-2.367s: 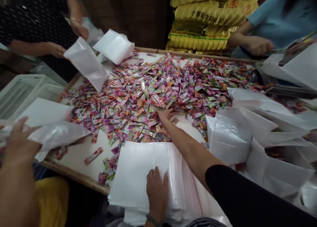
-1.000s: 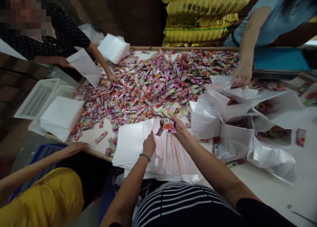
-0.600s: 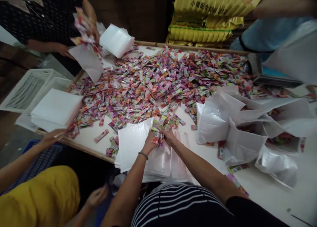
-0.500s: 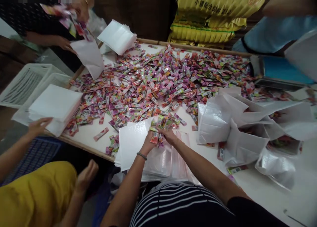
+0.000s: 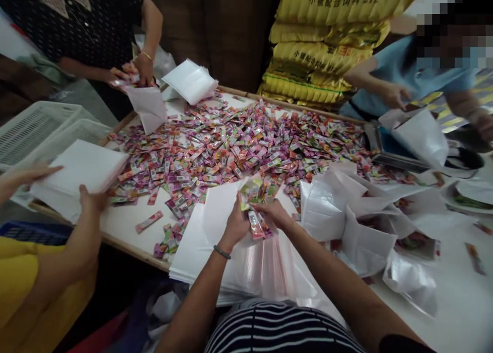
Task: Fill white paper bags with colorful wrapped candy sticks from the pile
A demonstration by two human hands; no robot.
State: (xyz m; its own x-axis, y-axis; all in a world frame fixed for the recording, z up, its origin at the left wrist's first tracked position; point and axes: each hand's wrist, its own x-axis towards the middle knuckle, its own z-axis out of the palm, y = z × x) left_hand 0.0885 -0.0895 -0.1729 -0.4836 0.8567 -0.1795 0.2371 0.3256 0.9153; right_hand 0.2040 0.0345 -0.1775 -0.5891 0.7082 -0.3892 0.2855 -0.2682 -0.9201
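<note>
Close in front of me, my left hand [image 5: 236, 222] and my right hand [image 5: 276, 214] are closed together on a bunch of small candy sachets [image 5: 257, 226], some green, some pink and red. Both hands hover over a stack of flat white plastic bags [image 5: 194, 242] at the table's near edge. Beyond them spreads a broad heap of pink, purple and red sachets [image 5: 239, 142]. To the right of my right hand stand several opened white bags [image 5: 325, 206], some with sachets visible inside. How many sachets I hold cannot be made out.
A co-worker's hand [image 5: 92, 204] rests on another stack of white bags [image 5: 82, 163] at left. Across the table a person holds sachets over a bag [image 5: 148, 109]. At right, a white bag [image 5: 421, 137] stands by a scale [image 5: 400, 158]. Yellow sacks [image 5: 308, 60] are piled behind.
My hands stay on the sachets, and the bunch now hangs lower. The co-worker in yellow has brought both hands to the bag stack. Across the table, sachets have been lowered to a bag's mouth.
</note>
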